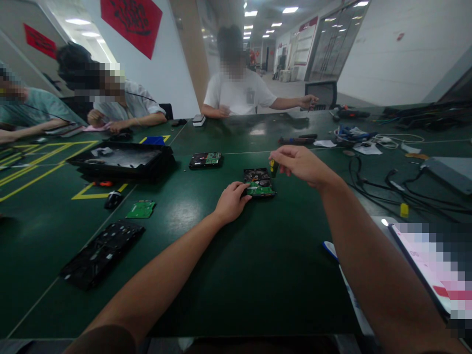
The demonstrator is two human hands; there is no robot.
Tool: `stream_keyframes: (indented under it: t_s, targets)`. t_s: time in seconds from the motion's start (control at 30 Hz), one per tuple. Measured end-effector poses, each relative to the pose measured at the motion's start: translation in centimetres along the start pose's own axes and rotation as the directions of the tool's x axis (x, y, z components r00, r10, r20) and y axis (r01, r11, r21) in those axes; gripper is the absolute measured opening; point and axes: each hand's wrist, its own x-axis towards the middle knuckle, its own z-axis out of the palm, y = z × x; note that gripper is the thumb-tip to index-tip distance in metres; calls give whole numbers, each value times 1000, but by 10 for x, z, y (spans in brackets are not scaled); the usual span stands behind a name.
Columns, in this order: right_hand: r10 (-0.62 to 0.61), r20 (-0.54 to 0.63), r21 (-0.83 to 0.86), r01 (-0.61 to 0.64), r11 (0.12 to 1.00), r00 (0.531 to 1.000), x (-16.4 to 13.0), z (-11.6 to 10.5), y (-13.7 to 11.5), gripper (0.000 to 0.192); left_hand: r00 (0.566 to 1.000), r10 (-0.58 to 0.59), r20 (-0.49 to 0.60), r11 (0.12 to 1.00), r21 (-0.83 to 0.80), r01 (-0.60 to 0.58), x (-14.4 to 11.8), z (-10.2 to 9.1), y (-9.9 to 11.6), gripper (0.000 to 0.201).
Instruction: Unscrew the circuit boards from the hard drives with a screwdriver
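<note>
A hard drive (257, 176) lies on the green table with its underside up, its green circuit board (260, 188) toward me. At the drive's left edge, the closed fingers of my left hand (232, 200) grip it, with fingertips on the board. My right hand (300, 162) is closed in a pinch on a short screwdriver (273, 167) with a yellow-and-black handle, just right of the drive. The screwdriver's tip is too small to make out. A second hard drive (205, 160) sits farther back on the left.
On the left are a loose green circuit board (141, 209), a black plate-like part (102, 253), a mouse (113, 199) and black trays (121, 162). Black cables (391, 189), a grey metal box (452, 172) and a lit screen (424, 260) lie right. Several people sit opposite.
</note>
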Motion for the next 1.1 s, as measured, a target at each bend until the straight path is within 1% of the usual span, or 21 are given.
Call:
stream_keyframes:
  t_s: [0.07,0.17,0.27,0.37,0.43,0.53,0.6,0.73,0.83,0.9,1.0,1.1]
  targets:
    - [13,-26,-32,-14,999,1000,0,0,-1,28,1000,0,-2,1000,2,0,0,1,0,41]
    - [53,-32,-15,-53,998,998,-1,0,-4,25,1000,-7,-6,1000,-9,7,1,1,-1,41]
    - [24,12,3,-24,1000,1000,-2,0,-7,19,1000,-28,-13,999,-27,27,1,2,-1,43]
    - [-17,61,11,16,1000,998,-3,2,-8,23,999,-45,-16,998,-38,44,0,2,-2,44]
    - [-12,63,34,10,999,998,-4,3,-9,25,999,-44,-14,998,-45,43,0,2,-2,44]
    - [28,80,93,-35,995,996,-4,4,-8,26,1000,-24,-13,998,-50,24,0,1,-2,41]
    - [27,83,82,-33,996,996,-4,3,-8,25,1000,-14,-12,999,-49,14,0,0,-2,39]
    - [-16,-3,-41,16,999,1000,-3,0,-6,21,1000,-6,-12,999,-47,5,0,-2,0,37]
    - [27,-67,-63,-31,998,997,-2,-1,-4,19,1000,-4,-15,999,-47,3,0,-2,0,37]
    - [54,-77,-46,-58,997,996,-1,0,-4,17,1000,-5,-16,999,-44,5,0,-2,0,38]
    - [63,-29,23,-62,998,998,-2,2,-6,17,1000,-6,-12,999,-39,6,-1,-2,-1,39]
    - [35,42,71,-38,997,998,-4,3,-8,23,1000,-1,-10,999,-37,0,-1,-2,-1,41]
